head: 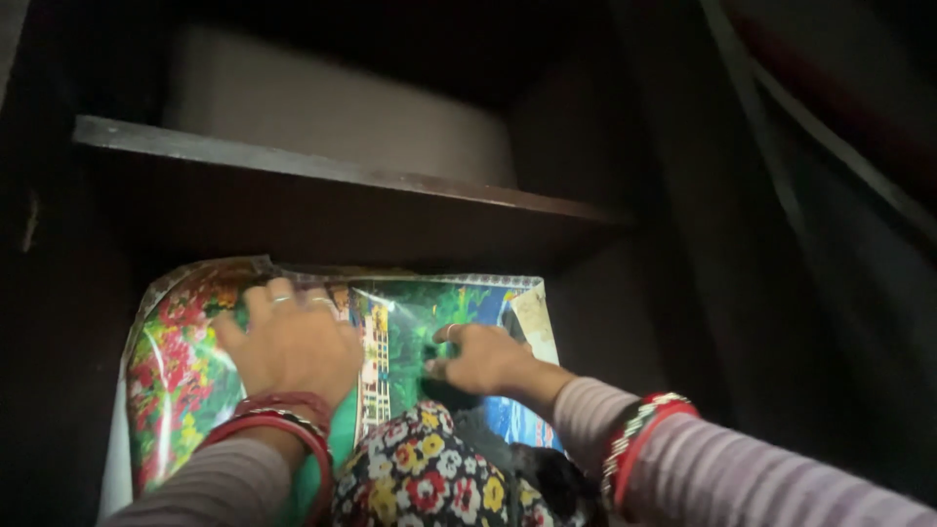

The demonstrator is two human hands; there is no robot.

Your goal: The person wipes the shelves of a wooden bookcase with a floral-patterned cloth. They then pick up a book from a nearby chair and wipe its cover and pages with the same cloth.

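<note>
- A glossy printed sheet (185, 371), bright with red flowers at its left and green and blue picture panels at its right, lies flat on the bottom of a dark cupboard, filling the lower middle of the view.
- The left hand (291, 344) rests palm down on the sheet, at about 7 o'clock from the centre of the view, fingers spread and flat rather than closed on anything; rings show on two fingers, and red bangles (288, 415) circle the wrist above a striped sleeve.
- A flowered cloth (420, 478), dark with red, yellow and white blossoms, bunches up at 6 o'clock, between the two arms and over the near edge of the sheet.
- The right hand (483, 359) sits just right of centre, fingers curled and pinched on a small dark thing (434, 356) that I cannot make out, touching the sheet's green panel.
- The two hands are apart, with a strip of the sheet between them.
- A dark wooden shelf (332, 181) runs across at 12 o'clock, above both hands, with a pale bulky shape (332, 107) resting on it.
</note>
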